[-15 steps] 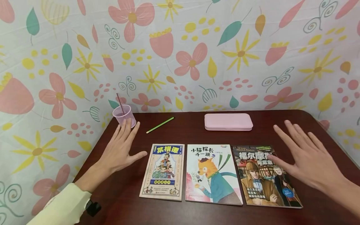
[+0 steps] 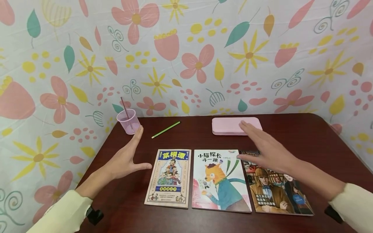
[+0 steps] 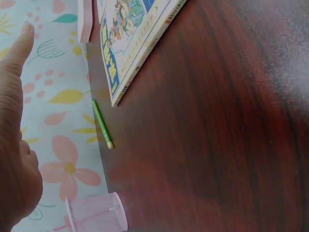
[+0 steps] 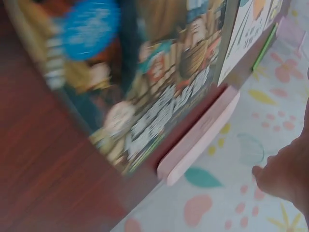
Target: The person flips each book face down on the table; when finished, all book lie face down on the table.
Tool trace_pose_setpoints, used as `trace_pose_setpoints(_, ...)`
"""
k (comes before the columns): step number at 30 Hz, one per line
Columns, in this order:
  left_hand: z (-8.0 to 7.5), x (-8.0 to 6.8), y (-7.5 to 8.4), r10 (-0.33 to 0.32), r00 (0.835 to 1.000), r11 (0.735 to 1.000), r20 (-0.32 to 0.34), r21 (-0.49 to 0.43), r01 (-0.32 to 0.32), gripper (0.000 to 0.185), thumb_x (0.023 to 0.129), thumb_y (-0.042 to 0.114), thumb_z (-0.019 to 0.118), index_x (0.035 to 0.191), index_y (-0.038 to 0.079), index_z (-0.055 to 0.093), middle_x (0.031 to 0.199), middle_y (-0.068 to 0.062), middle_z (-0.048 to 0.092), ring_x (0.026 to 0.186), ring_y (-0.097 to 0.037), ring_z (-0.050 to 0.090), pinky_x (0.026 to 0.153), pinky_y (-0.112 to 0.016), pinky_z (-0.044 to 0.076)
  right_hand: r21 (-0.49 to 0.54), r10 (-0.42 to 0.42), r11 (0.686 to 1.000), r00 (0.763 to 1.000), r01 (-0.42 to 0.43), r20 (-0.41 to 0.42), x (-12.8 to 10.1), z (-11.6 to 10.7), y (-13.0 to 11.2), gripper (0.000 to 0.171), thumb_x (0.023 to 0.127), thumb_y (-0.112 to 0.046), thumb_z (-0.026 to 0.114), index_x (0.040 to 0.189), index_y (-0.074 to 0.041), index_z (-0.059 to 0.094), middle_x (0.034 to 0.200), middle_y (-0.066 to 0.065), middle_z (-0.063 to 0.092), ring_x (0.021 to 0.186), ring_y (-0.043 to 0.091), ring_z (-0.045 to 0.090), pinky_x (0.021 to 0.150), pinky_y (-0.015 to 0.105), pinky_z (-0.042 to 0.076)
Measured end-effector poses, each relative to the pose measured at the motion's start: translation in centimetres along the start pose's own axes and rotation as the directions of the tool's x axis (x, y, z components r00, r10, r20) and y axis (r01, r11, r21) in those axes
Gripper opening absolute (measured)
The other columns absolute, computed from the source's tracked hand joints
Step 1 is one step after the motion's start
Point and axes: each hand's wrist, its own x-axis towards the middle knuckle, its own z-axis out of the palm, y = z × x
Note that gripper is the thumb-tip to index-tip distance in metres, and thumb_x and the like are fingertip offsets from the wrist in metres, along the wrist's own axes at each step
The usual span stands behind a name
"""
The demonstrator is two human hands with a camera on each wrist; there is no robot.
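In the head view my left hand (image 2: 123,160) hovers left of a cream book with a blue title band (image 2: 168,178), fingers extended and thumb toward it, holding nothing. My right hand (image 2: 269,150), straight-fingered and holding nothing, is over the upper part of a dark detective book (image 2: 271,191) and hides some of its title. Its fingertips overlap a pink pencil case (image 2: 230,125) in this view. Between the outer books lies a white book with an orange cat (image 2: 221,181). The left wrist view shows the left hand (image 3: 17,135) from the side; the right hand (image 4: 287,169) is partly cut off in the right wrist view.
A pink mesh pen cup (image 2: 128,121) with a thin dark red stick (image 2: 124,106) in it stands at the table's back left. Right of the cup lies a green pencil (image 2: 166,129). The dark wooden table (image 2: 192,140) meets a flower-printed cloth (image 2: 186,58) behind.
My right hand has moved left and turned more edge-on, from beside the dark book to above it. The left hand has turned edge-on too, its place nearly unchanged. Books and other objects have stayed put.
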Motion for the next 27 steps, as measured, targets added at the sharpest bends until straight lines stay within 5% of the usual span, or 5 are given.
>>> trace_pose_setpoints(10,0.8,-1.1,-0.6,-0.054,0.998,0.992,0.017,-0.117,0.055,0.145,0.075,0.038,0.100,0.170,0.034,-0.010,0.179,-0.006,0.005,0.158,-0.037,0.025,0.118,-0.062,0.036,0.322,-0.074,0.947,0.972,-0.002,0.223,5.3,3.9,-2.0,0.107,0.092,-0.043,0.084,0.171,-0.013,0.018,0.175,0.014,0.024,0.157,0.037,0.029,0.114,0.061,0.042)
trace_pose_setpoints(16,1.8,-1.9,-1.0,-0.033,0.999,0.985,0.031,-0.166,0.038,0.144,0.075,0.035,0.100,0.172,0.029,-0.006,0.177,-0.012,0.011,0.158,-0.038,0.025,0.118,-0.062,0.035,0.353,-0.062,0.933,0.938,-0.066,0.340,8.0,6.5,-3.1,0.102,0.091,-0.036,0.087,0.168,-0.006,0.028,0.169,0.021,0.035,0.124,0.040,0.063,0.103,0.054,0.052)
trace_pose_setpoints(19,2.5,-2.2,-1.1,-0.025,0.998,0.982,0.051,-0.188,0.034,0.143,0.075,0.037,0.099,0.172,0.027,-0.005,0.177,-0.012,0.009,0.159,-0.037,0.023,0.119,-0.061,0.034,0.392,-0.067,0.915,0.922,-0.096,0.381,9.2,7.8,-3.6,0.103,0.089,-0.032,0.089,0.168,-0.007,0.028,0.169,0.018,0.035,0.135,0.039,0.057,0.110,0.055,0.049)
trace_pose_setpoints(22,3.2,-2.6,-1.2,-0.034,0.996,0.977,0.078,-0.209,0.049,0.142,0.075,0.039,0.099,0.172,0.025,-0.003,0.178,-0.012,0.007,0.159,-0.036,0.021,0.121,-0.060,0.031,0.423,-0.095,0.902,0.916,-0.087,0.391,10.2,8.8,-4.1,0.102,0.087,-0.027,0.090,0.167,-0.004,0.030,0.170,0.016,0.034,0.155,0.038,0.033,0.117,0.058,0.041)
trace_pose_setpoints(27,4.4,-3.7,-1.5,-0.054,0.992,0.969,0.115,-0.232,0.080,0.140,0.074,0.048,0.097,0.173,0.021,0.001,0.177,-0.014,0.009,0.159,-0.035,0.021,0.122,-0.059,0.028,0.461,-0.127,0.884,0.909,-0.077,0.396,11.3,10.2,-4.4,0.095,0.087,-0.019,0.090,0.164,0.001,0.036,0.168,0.017,0.039,0.155,0.038,0.034,0.118,0.055,0.040)
